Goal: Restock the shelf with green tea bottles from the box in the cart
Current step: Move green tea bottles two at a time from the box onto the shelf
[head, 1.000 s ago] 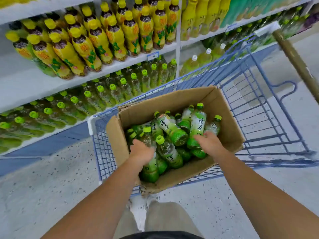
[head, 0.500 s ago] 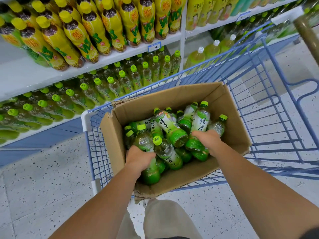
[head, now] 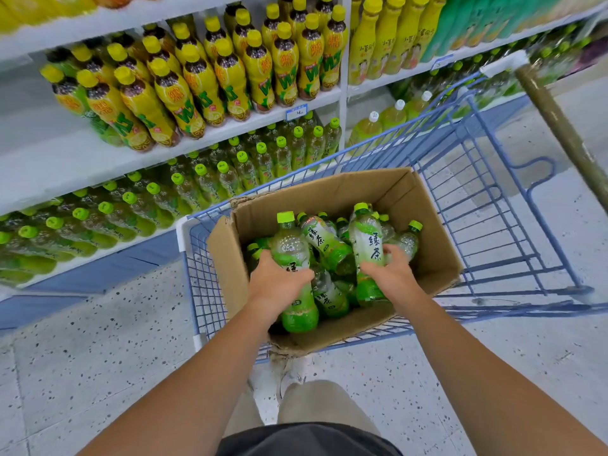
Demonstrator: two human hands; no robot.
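Retail store, drinks aisle. Tiered white shelving (head: 42,153), packed with same-product rows: yellow-label bottles (head: 230,80) up top, green-cap bottles (head: 243,166) below. Price tag (head: 297,111) clipped to a shelf edge. Blue wire shopping cart (head: 205,291) stands in the aisle, open cardboard box (head: 345,192) of green tea bottles (head: 325,241) inside. Speckled terrazzo floor (head: 98,357).

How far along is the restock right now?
Done: rows of shelved bottles already stand beside the cart. In hand: left hand grips one bottle, right hand grips another bottle, both inside the box. Left: shelving those two plus many more in it.
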